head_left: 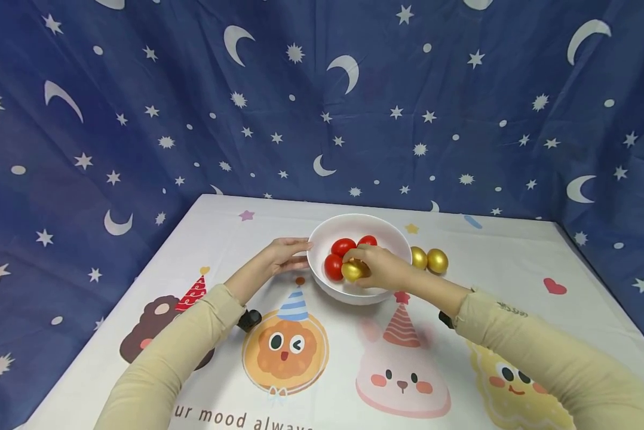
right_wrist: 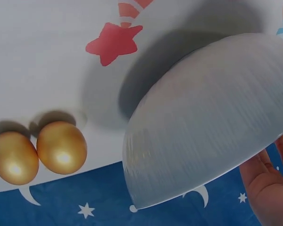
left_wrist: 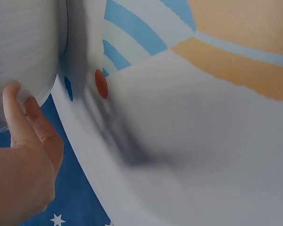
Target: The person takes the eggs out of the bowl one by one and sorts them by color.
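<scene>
A white bowl [head_left: 327,288] stands on the table with three shiny red eggs [head_left: 334,267] inside. My left hand [head_left: 285,255] touches the bowl's left side, its fairly straight fingers [left_wrist: 18,113] against the outer wall in the left wrist view. Inside the bowl my right hand [head_left: 381,267] pinches a gold egg [head_left: 353,270] close beside the red ones. From the right wrist view, the right hand [right_wrist: 271,188] reaches over the rim, and the bowl wall [right_wrist: 207,127] hides its fingertips and the egg.
Two more gold eggs [head_left: 437,261] lie side by side on the table just right of the bowl. A white tablecloth [head_left: 494,269] with cartoon prints covers the table. Behind it hangs a dark blue curtain [head_left: 300,77] with moons and stars.
</scene>
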Demonstrator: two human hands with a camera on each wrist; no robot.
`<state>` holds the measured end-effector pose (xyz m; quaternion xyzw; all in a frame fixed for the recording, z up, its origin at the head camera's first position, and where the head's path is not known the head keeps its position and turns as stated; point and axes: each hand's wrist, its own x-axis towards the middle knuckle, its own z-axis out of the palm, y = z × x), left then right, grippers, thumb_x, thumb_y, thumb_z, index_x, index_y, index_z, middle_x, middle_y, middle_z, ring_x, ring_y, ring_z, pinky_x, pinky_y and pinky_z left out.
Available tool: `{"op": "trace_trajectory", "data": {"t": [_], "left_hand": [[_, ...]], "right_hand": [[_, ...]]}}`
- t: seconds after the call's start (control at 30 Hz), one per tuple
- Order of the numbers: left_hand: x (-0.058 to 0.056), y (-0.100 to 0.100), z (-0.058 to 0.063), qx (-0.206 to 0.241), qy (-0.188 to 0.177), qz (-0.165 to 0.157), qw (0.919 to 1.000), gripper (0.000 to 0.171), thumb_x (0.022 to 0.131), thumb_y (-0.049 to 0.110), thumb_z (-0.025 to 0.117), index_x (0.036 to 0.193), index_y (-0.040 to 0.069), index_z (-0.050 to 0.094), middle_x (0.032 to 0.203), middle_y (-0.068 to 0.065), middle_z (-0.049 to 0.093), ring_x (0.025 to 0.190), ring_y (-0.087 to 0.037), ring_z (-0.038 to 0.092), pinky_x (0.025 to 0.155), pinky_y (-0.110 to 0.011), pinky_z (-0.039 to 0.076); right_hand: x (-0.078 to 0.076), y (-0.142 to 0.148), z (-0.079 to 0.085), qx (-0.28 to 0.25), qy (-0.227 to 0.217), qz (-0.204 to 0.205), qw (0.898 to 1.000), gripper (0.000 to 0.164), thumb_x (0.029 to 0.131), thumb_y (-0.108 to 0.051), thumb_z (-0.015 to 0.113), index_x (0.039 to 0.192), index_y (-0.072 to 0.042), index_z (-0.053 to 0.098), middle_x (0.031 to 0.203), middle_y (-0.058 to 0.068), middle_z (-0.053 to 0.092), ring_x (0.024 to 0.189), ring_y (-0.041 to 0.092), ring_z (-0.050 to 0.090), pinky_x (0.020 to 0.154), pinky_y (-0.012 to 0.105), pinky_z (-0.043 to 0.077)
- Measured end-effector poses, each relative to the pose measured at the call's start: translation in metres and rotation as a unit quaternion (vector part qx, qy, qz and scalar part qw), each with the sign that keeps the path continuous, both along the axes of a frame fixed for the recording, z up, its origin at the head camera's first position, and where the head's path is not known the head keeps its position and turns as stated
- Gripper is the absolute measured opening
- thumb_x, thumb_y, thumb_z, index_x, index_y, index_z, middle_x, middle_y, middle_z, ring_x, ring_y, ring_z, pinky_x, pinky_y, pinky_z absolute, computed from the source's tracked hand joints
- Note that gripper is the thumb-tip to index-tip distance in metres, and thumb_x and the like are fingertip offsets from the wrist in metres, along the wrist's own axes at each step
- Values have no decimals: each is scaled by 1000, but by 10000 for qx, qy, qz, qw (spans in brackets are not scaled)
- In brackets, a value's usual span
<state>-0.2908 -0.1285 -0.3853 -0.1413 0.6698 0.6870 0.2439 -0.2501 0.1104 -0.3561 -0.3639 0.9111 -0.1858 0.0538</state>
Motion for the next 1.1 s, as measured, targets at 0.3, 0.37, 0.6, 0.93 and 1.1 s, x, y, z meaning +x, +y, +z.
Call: {"op": "trace_trajectory", "data": {"t": [0.3, 0.37, 0.6, 0.93, 1.1], "left_hand": [[-1, 0, -1, 74, -63, -26, 9999, 52, 94, 15, 59, 142, 9, 42, 139, -18, 47, 78, -12, 63, 70, -19, 62], [-1, 1, -1, 69, -94, -20, 9999, 52, 94, 15, 59, 142, 9, 42, 138, -18, 47, 77, -12, 63, 70, -19, 62], [-1, 1, -1, 76, -69, 11, 9999, 50, 94, 15, 59, 141, 8, 43, 123, -15, 55, 69, -9, 63, 68, -18, 62], [-2, 1, -1, 33, -34, -47, 10000, 51, 94, 14, 59, 141, 7, 42, 138, -19, 48, 73, -10, 63, 69, -20, 62], [-2, 1, -1, -14, -38, -41, 10000, 51, 93, 15, 60, 141, 8, 43, 136, -18, 49, 77, -12, 63, 70, -20, 62]], "right_hand": [[7, 2, 0, -186, 212, -30, 9996, 39, 76, -6, 76, 112, -5, 63, 108, 9, 64, 98, 23, 58, 90, 34, 58], [9, 3, 0, -224, 231, -54, 9995, 40, 76, -7, 77, 113, -5, 62, 108, 9, 65, 98, 21, 57, 88, 32, 58], [13, 9, 2, -602, 188, -92, 9980, 42, 77, -8, 77, 116, -6, 62, 109, 7, 66, 96, 19, 57, 84, 29, 59], [22, 23, 5, -824, 206, -365, 9957, 45, 77, -8, 77, 119, -5, 62, 114, 9, 65, 103, 24, 59, 89, 36, 59], [28, 31, 12, -958, 114, -519, 9940, 45, 77, -8, 77, 120, -6, 62, 106, 6, 64, 89, 18, 55, 71, 25, 58]]}}
